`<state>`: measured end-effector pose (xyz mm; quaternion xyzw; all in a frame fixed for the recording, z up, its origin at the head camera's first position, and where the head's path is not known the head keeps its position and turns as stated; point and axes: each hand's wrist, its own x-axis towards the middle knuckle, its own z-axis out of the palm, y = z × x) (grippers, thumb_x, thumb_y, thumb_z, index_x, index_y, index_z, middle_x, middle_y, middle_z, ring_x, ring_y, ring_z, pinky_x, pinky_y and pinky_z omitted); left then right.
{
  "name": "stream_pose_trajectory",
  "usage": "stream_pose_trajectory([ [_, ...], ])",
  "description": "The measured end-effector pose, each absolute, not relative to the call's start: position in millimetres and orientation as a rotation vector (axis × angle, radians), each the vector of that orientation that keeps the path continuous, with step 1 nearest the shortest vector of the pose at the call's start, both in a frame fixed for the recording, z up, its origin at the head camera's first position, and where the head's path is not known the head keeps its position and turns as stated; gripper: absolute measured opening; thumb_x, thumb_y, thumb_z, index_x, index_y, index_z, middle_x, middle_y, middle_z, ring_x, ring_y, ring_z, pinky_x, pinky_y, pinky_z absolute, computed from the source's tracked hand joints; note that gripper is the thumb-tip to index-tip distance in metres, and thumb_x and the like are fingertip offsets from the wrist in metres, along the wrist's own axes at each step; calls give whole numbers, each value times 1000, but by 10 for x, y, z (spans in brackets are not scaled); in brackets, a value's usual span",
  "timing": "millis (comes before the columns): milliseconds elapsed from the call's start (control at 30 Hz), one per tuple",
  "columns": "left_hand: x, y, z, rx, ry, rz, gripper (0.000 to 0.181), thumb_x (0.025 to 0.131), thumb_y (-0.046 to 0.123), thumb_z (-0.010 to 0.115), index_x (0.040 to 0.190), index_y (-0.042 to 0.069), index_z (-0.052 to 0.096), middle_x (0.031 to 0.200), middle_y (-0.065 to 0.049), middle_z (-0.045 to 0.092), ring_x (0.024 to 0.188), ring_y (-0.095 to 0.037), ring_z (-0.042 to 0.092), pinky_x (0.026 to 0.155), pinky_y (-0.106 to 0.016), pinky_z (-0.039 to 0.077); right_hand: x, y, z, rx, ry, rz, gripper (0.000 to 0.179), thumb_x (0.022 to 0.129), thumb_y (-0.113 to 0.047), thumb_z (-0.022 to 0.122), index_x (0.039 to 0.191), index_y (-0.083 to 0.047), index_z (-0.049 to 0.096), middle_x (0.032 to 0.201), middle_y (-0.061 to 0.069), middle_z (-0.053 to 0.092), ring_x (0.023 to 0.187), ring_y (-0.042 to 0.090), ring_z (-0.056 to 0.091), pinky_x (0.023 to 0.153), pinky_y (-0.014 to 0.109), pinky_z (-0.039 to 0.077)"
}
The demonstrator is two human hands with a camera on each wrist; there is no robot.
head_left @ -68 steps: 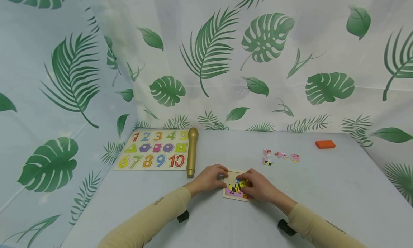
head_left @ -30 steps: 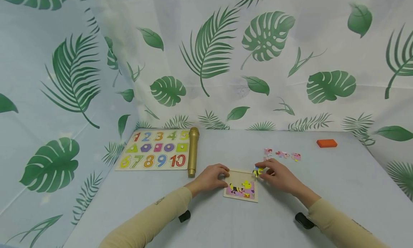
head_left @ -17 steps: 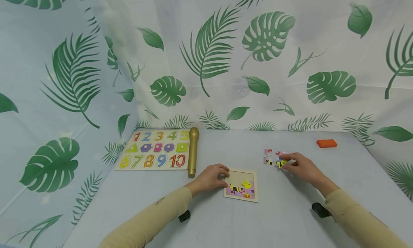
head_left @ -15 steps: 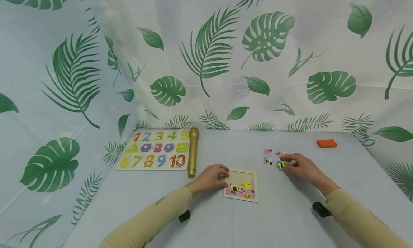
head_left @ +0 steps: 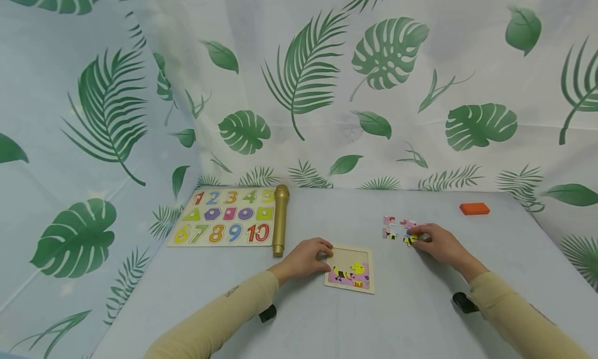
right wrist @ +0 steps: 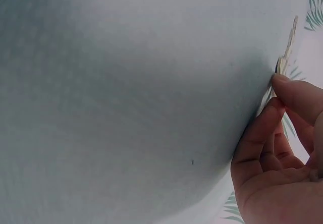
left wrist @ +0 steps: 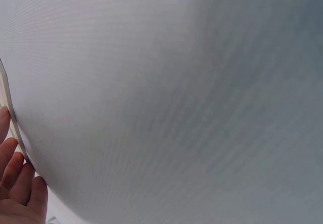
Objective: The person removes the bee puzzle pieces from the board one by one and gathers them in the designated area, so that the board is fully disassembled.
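As I view it remotely, clock directions are read from the puzzle frame [head_left: 344, 256], which lies nearest. At nine o'clock the left hand [head_left: 303, 258] holds its edge; seated pieces [head_left: 343, 275] fill the lower part, the upper being bare. At two o'clock the right hand [head_left: 441, 245] pinches a yellow-and-black piece [head_left: 409, 241], just carried from the frame to beside the loose pieces [head_left: 389, 220]; I judge the frame one piece emptier. Farther off: gold microphone [head_left: 279, 221] and number board [head_left: 235, 205], ten o'clock; orange block [head_left: 474, 209], two.
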<state>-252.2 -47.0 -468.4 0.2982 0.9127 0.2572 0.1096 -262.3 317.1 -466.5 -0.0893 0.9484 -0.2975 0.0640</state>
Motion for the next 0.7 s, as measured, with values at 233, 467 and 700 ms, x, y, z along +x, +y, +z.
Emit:
stream_pose_trajectory([
  [233,-2523,-456,-4678,886,2683,752,34,84,23,78,114,9,71,130,0,60,125,-16,52,108,-31,39,-2632,3166,-4692,-253,2894,-883,33,90,-8,67,121,3,64,120,27,53,102,39,54,85,54,51],
  [467,-2529,-453,-4681,869,2690,742,33,85,23,78,114,10,71,130,1,60,125,-16,52,108,-31,38,-2636,3160,-4691,-246,2906,-891,32,90,-9,68,119,4,64,119,27,55,101,39,54,84,54,51],
  [700,-2514,-451,-4652,856,2683,749,34,85,22,78,115,9,71,130,0,60,125,-16,52,108,-31,38,-2637,3145,-4689,-210,2902,-892,32,90,-8,67,120,4,63,118,25,56,101,38,54,85,53,51],
])
